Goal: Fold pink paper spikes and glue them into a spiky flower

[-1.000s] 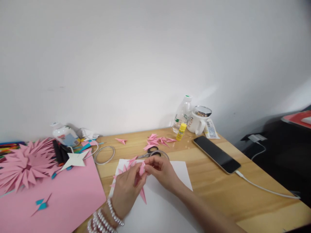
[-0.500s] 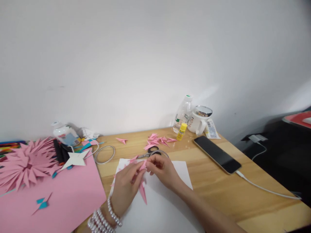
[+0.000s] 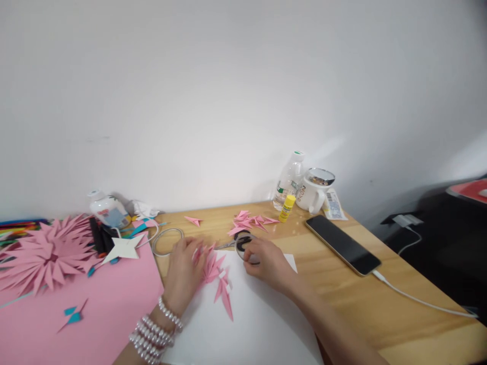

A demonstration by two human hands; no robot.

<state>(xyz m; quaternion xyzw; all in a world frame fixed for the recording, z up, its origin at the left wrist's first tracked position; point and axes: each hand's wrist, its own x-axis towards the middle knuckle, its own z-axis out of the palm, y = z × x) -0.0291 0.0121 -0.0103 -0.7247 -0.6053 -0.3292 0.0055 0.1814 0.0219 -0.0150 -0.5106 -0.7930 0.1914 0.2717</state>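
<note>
My left hand (image 3: 182, 268), with pearl bracelets at the wrist, lies with fingers stretched over a cluster of joined pink paper spikes (image 3: 219, 276) on a white sheet (image 3: 258, 314). My right hand (image 3: 268, 261) is just right of the cluster. Its fingers curl over the black handles of the scissors (image 3: 240, 239) at the sheet's far edge. The scissor blades point left toward my left hand.
Loose pink folded points (image 3: 251, 222) lie behind the scissors. A yellow glue stick (image 3: 284, 208), bottle (image 3: 289, 177) and white mug (image 3: 314, 190) stand by the wall. A phone (image 3: 342, 244) with cable lies right. Left are a pink sheet (image 3: 95, 319), paper flower (image 3: 41, 253), white star (image 3: 124, 248) and tape ring (image 3: 167, 241).
Both hands let go of the pink piece they were pinching together. The cluster now lies on the sheet, my left hand rests on it, and my right hand has moved back to the scissors.
</note>
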